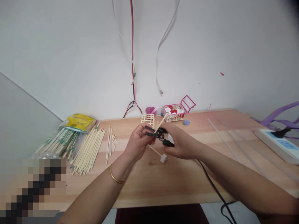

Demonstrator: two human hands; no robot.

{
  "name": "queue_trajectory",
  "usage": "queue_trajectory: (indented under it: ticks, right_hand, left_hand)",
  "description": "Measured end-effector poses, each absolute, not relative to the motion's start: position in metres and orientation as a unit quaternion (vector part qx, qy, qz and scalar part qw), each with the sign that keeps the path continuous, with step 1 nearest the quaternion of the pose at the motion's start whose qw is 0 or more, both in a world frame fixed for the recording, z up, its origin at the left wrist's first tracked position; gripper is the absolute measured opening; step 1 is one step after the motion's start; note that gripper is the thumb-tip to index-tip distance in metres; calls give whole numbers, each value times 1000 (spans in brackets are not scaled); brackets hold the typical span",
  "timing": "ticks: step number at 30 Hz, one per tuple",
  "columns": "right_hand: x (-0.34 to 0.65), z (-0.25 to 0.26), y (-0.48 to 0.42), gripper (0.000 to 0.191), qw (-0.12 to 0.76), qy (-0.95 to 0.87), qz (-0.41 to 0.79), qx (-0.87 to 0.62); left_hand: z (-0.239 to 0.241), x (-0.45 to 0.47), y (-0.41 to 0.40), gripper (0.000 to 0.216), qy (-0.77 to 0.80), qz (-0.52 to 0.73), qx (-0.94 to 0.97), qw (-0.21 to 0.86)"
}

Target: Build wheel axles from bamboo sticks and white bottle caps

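Over the middle of the table, my right hand is closed round the handles of black spring-loaded pliers. My left hand pinches a thin wooden stick close to the jaws. The stick slants up to the right across the pliers; whether the jaws bite on it I cannot tell. Below my fingers, another thin stick slants down toward a small white block. Just beyond my left hand stands a small lattice frame of pale sticks.
Loose wooden sticks, short cut pieces, bagged sticks and a yellow packet lie left. At the back are a pink bowl and a stick basket of red and white items. A power strip sits right.
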State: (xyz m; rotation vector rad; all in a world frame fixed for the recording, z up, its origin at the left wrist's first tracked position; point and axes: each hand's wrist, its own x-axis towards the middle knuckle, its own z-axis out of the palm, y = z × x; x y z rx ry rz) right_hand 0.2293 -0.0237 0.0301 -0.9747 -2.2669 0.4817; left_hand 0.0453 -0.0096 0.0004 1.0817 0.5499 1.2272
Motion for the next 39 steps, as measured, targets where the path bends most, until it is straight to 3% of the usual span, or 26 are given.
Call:
queue_trajectory:
  ticks: [9, 19, 27, 32, 39]
  right_hand:
    - [232, 24, -21, 51, 317, -867, 156, -352]
    - [232, 16, -20, 49, 319, -867, 145, -354]
    - [234, 24, -23, 51, 290, -879, 205, -318]
    - [233, 20, -25, 37, 292, -885, 237, -275]
    - [229, 13, -28, 45, 280, -901, 209, -257]
  left_hand:
    - [3, 42, -13, 26, 287, 541, 537, 580]
    - [-2, 43, -13, 24, 263, 535, 549, 586]
    - [10, 27, -11, 57, 210, 431, 602, 638]
    - [17, 17, -11, 44, 160, 312, 654, 671]
    - [13, 17, -13, 39, 126, 296, 655, 684]
